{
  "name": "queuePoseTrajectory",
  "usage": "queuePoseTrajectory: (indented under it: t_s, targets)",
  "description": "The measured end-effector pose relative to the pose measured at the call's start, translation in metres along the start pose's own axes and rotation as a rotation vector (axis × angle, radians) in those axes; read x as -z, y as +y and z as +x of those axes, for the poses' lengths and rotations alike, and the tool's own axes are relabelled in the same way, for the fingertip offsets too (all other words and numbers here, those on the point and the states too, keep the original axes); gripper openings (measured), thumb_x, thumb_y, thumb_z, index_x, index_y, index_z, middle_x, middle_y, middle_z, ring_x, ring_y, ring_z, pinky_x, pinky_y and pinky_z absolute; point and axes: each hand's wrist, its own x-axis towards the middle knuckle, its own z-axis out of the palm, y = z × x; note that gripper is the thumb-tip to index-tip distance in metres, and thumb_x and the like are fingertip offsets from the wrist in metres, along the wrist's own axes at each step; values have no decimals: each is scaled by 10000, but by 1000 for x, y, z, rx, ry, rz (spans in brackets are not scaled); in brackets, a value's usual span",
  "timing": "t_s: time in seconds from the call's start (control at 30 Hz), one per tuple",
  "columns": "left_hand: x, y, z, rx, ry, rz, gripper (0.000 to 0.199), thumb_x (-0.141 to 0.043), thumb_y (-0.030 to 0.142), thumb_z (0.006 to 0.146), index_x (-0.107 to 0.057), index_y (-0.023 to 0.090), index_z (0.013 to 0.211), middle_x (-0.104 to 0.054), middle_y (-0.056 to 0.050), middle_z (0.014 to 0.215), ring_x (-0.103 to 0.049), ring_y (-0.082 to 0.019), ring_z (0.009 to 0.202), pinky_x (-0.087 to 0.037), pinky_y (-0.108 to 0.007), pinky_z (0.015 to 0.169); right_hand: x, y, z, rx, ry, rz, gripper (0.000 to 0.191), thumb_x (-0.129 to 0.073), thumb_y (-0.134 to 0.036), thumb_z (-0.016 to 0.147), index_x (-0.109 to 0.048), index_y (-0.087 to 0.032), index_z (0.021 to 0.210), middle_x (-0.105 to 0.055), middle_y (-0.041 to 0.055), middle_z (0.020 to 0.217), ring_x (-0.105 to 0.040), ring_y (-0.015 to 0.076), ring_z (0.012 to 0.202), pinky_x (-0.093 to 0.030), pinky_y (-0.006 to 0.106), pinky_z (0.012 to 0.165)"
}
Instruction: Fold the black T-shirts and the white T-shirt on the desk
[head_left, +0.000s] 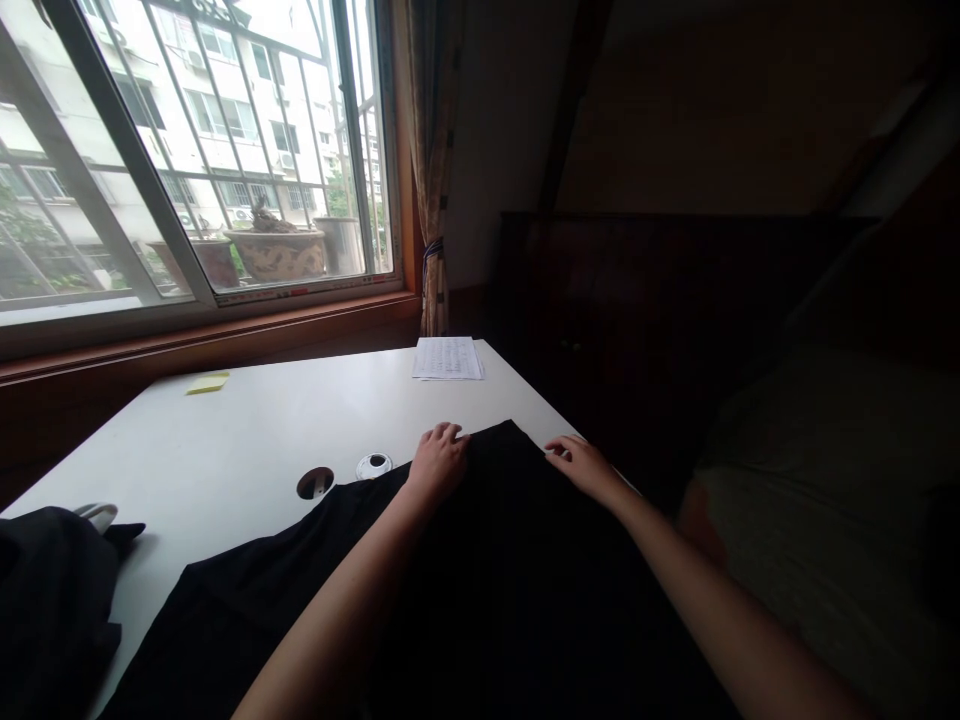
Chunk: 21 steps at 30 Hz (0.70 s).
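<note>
A large piece of black cloth (517, 560), perhaps a garment, lies spread over the white table and reaches down to the bottom of the view. My left hand (441, 460) rests at the cloth's far edge, left of its corner, with its fingers loosely stretched. To the right of that corner, my right hand (581, 465) is at the cloth's edge near the table's side, fingers slightly bent and apart. Neither hand visibly lifts the cloth. Folds in the dark fabric are hard to make out.
On the white table (247, 430) are sheets of paper (450, 358), a yellow notepad (208, 383), a round hole (316, 483) and a round grommet (373, 466). Another dark cloth bundle (52, 590) with a hanger-like white piece (97, 515) lies left. A barred window stands behind.
</note>
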Motion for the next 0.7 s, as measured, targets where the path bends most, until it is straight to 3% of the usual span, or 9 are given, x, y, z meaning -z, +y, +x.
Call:
queuePoseTrajectory:
  t_s: [0.1, 0.17, 0.3, 0.43, 0.57, 0.7]
  targets:
    - [-8, 12, 7, -127, -30, -60, 411, -449, 186, 977, -562, 239, 1369, -563, -67, 1436, -414, -212, 1392, -347, -358, 1146, 14, 3, -30, -62, -69, 82, 236, -644, -334, 803, -711, -245, 1011, -672, 43, 955, -628, 201, 799, -514, 320, 750]
    - [-17, 20, 12, -155, -48, -82, 420, -449, 203, 980, -540, 215, 1391, -572, -83, 1436, -447, -211, 1385, -346, -368, 1157, 21, 3, -49, -100, -94, 102, 275, -663, -335, 773, -703, -261, 1035, -674, 29, 916, -623, 202, 773, -507, 321, 726]
    - [-30, 31, 17, -96, -51, -88, 471, -453, 282, 991, -459, 168, 1448, -504, -144, 1497, -429, -267, 1409, -331, -455, 1163, 29, -3, -78, -124, -20, 76, 286, -646, -319, 735, -696, -280, 1015, -669, 22, 869, -615, 209, 727, -507, 341, 714]
    - [-31, 36, 20, -44, -43, -79, 488, -446, 333, 999, -435, 172, 1460, -491, -140, 1507, -438, -285, 1388, -340, -449, 1140, 35, -11, -98, -185, 20, 77, 370, -626, -311, 718, -670, -309, 1085, -664, 4, 822, -612, 201, 659, -512, 344, 691]
    - [-29, 40, 24, -4, -51, -56, 497, -455, 374, 992, -422, 230, 1467, -474, -115, 1521, -473, -337, 1314, -413, -507, 1026, 45, -14, -114, -199, -53, 188, 470, -618, -367, 779, -588, -330, 1247, -697, -1, 868, -655, 205, 727, -520, 335, 735]
    - [-30, 45, 30, 17, -57, -34, 468, -441, 394, 997, -426, 296, 1454, -478, -94, 1514, -475, -355, 1272, -408, -548, 981, 54, -9, -131, -180, -150, 267, 539, -618, -364, 804, -518, -329, 1332, -710, 10, 937, -659, 198, 752, -525, 326, 744]
